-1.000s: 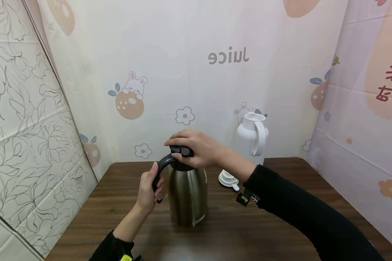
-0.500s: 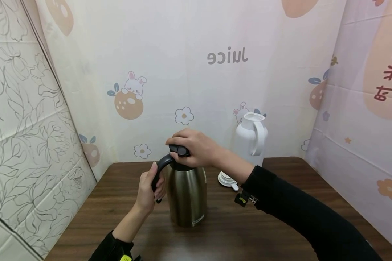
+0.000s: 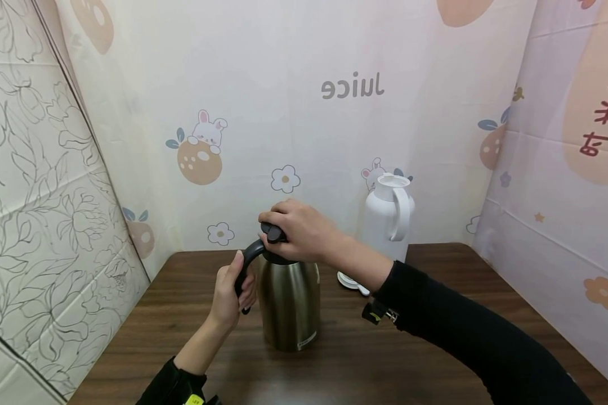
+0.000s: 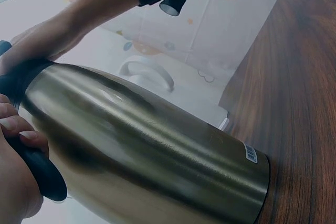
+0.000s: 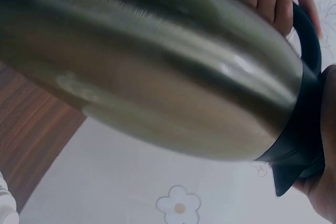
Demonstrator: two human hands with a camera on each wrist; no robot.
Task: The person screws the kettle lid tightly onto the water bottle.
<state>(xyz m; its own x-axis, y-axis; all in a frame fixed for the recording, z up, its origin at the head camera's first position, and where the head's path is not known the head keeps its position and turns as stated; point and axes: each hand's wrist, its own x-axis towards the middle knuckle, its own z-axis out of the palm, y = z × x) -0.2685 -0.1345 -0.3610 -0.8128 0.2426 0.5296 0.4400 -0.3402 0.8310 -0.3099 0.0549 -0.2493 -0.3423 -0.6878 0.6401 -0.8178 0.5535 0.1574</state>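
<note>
A brushed metal thermos jug (image 3: 290, 306) stands upright on the wooden table. My left hand (image 3: 228, 292) grips its black handle (image 3: 253, 250), thumb on top and fingers wrapped around it. From above, my right hand (image 3: 304, 229) grips the black lid (image 3: 273, 232), with fingers over the far side and thumb on the near side. Most of the lid is hidden under that palm. The right wrist view shows the black spout (image 5: 286, 179) beside the right hand. A barcode label (image 4: 250, 153) sits low on the metal body in the left wrist view.
Behind and to the right stands a white jug (image 3: 385, 219), its top uncovered and handle facing forward. A white stopper (image 3: 348, 281) lies on the table (image 3: 182, 315) in front of it, partly hidden by my right forearm. Printed curtains (image 3: 294, 124) enclose the back and sides.
My right hand has turned slightly, and the lid's black knob has shifted left along with it. The jug and my left hand stay in place.
</note>
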